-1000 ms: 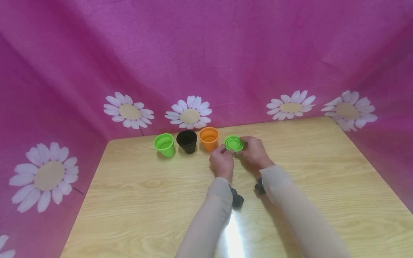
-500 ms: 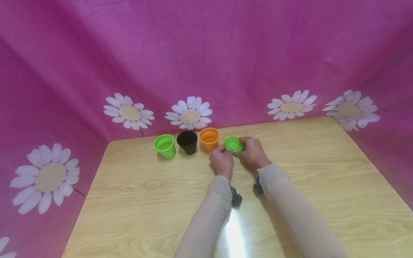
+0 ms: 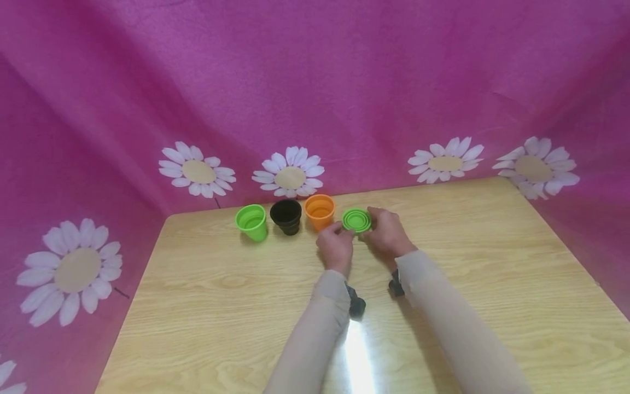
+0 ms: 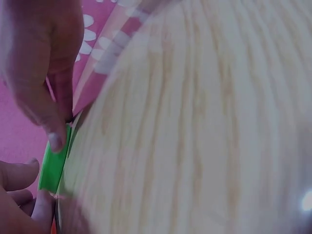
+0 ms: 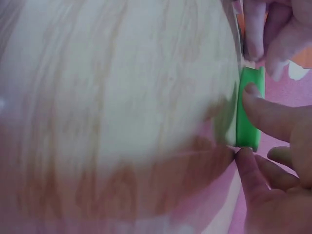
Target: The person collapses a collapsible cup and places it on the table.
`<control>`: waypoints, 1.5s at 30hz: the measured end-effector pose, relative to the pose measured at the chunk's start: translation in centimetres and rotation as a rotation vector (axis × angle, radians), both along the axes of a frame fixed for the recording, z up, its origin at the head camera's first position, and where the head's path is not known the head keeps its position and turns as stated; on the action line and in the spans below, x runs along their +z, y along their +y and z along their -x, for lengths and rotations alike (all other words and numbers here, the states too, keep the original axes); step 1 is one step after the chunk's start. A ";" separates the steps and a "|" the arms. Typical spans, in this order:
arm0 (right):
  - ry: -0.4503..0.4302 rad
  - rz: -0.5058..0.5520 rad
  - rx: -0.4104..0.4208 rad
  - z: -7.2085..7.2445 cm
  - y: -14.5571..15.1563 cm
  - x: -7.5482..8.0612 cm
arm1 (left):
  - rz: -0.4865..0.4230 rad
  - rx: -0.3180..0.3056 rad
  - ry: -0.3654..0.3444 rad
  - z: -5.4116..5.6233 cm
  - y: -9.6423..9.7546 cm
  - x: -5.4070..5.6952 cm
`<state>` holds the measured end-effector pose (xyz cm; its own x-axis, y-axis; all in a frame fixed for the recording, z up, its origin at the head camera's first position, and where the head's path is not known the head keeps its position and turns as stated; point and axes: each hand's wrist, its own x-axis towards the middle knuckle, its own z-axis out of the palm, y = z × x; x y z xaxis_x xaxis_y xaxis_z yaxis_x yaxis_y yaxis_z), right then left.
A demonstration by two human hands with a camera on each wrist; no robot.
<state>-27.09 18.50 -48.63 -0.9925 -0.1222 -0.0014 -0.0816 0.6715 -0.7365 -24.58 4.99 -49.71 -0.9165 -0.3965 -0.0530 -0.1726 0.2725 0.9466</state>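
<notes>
A green collapsible cup [image 3: 356, 220], folded flat into concentric rings, lies at the back of the wooden table. My right hand [image 3: 389, 232] holds its right side; in the right wrist view the thumb [image 5: 268, 114] presses on the green wall and a finger is at the lower edge. My left hand [image 3: 336, 246] is at the cup's near left, fingertips right at the rim. In the right wrist view the left fingers [image 5: 254, 41] are loosely bent, just off the cup. Left of it stand an orange cup [image 3: 320, 210], a black cup [image 3: 286, 216] and another green cup [image 3: 252, 221], all unfolded and upright.
The wooden table [image 3: 206, 323] runs back to a pink cloth [image 3: 364, 98] with white daisies, which also hangs at both sides. The orange cup stands close beyond my left fingers. A bright reflection lies on the tabletop between my forearms.
My left hand has shifted slightly to the left, away from the folded green cup. The right hand stays at the cup's right side, and the three standing cups keep their places.
</notes>
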 end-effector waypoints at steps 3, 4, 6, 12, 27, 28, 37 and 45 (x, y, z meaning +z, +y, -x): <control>-0.006 0.017 -0.004 -0.3 0.3 0.6 | -0.030 0.004 -0.018 -0.7 -0.7 0.2; -0.002 0.021 -0.007 -0.3 0.3 0.8 | -0.057 0.000 -0.027 -1.0 -1.0 0.3; 0.015 0.039 -0.015 -0.4 0.4 1.3 | -0.137 -0.015 -0.038 -1.7 -1.4 0.6; 0.043 0.090 -0.011 -0.6 -0.4 2.8 | -0.338 0.043 -0.031 -3.0 -2.7 1.6; 0.041 0.155 0.056 0.4 -5.4 3.8 | -0.292 0.133 0.098 -1.1 -4.9 2.3; 0.044 0.151 0.057 0.5 -5.6 3.8 | -0.317 0.126 0.115 -0.9 -5.0 2.2; 0.061 0.159 0.079 0.7 -6.6 4.0 | -0.370 0.078 0.215 -0.1 -5.2 2.0; 0.030 0.226 0.049 0.8 -6.9 3.8 | -0.333 0.063 0.220 -0.1 -5.2 2.3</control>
<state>-27.89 11.56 -44.86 -0.9845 -0.1644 0.0612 -0.1346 0.4842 -0.8645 -24.45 -0.20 -47.44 -0.8946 -0.4468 0.0066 0.0376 -0.0605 0.9975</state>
